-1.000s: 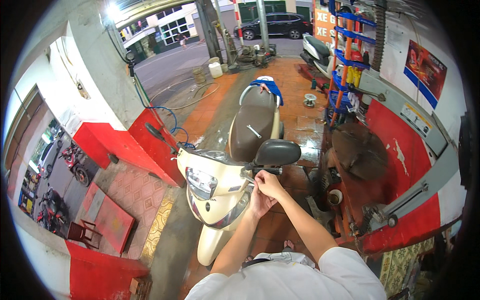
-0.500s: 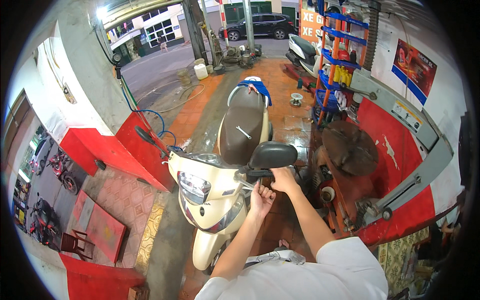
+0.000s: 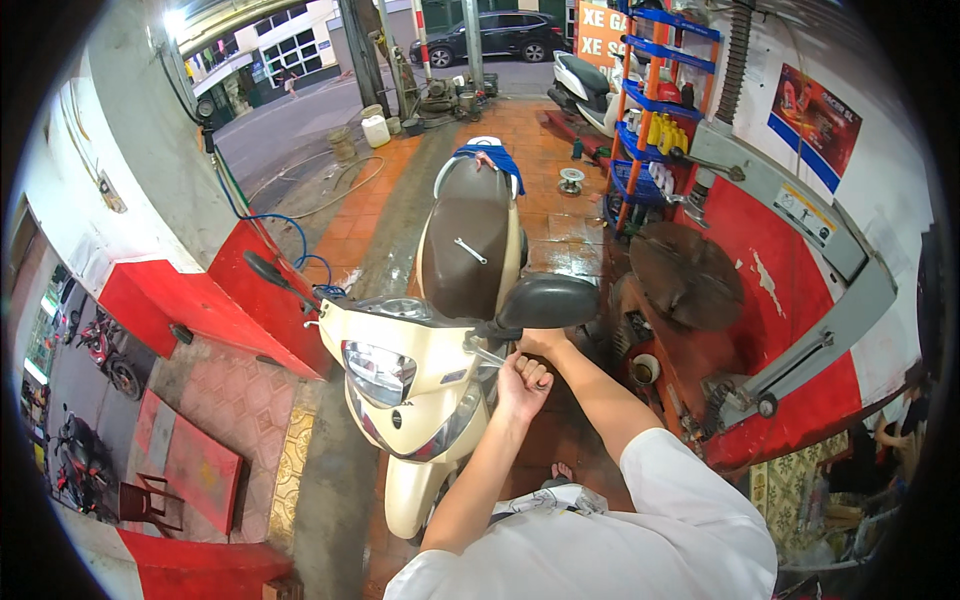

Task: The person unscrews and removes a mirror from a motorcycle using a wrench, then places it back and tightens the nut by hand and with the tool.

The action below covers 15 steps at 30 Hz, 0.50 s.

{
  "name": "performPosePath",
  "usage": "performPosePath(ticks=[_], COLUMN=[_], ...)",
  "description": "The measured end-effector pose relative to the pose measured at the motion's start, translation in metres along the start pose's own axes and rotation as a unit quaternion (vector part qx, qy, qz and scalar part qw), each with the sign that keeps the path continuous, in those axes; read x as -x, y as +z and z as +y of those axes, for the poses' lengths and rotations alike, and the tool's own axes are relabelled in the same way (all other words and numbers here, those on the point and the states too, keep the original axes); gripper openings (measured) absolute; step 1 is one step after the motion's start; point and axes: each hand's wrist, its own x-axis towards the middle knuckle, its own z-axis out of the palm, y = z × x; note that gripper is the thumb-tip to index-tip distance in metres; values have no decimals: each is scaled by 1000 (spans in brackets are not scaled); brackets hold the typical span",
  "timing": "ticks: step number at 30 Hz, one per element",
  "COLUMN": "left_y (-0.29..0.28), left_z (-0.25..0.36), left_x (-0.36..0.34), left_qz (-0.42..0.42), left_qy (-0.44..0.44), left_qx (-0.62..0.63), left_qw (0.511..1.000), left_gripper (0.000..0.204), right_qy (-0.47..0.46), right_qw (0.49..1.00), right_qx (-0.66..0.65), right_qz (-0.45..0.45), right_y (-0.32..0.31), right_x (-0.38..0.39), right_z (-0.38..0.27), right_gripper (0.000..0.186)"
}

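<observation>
A cream scooter (image 3: 430, 400) stands facing me, its brown seat (image 3: 466, 240) stretching away behind the handlebar. My left hand (image 3: 524, 386) is closed at the outer end of a silver brake lever (image 3: 486, 353), the fingers curled toward the palm. Just beyond it, my right hand (image 3: 544, 342) closes around the handlebar grip, its fingers partly hidden under the black mirror (image 3: 548, 301). A silver wrench (image 3: 471, 251) lies on the seat. At the seat's far end a blue cloth (image 3: 505, 163) is draped over the tail.
To the right are a tire-changing machine with a round dark plate (image 3: 687, 275), a grey arm (image 3: 850, 250) and a blue-orange shelf (image 3: 640, 150) of bottles. A red-white wall (image 3: 250, 290) and hanging blue hose (image 3: 300, 238) are on the left. A white spool (image 3: 570, 181) sits on the tiles.
The whole view has shifted slightly. My left hand has turned a little at the lever end, showing more of its curled fingers. My right hand sits further under the mirror.
</observation>
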Motion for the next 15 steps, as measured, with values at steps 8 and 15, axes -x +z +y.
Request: performPosePath(ticks=[8, 15], left_y=[-11, -25], left_z=[6, 0], left_x=[0, -9], left_qz=[-55, 34], left_qy=[-12, 65], left_qx=[-24, -146], left_qw=[998, 987], left_gripper=[44, 43], right_qy=[0, 22], right_qw=[993, 972], right_qx=[55, -232], right_qz=[104, 19], right_y=[-3, -21], right_x=[6, 36], right_z=[-5, -13], right_gripper=[71, 54])
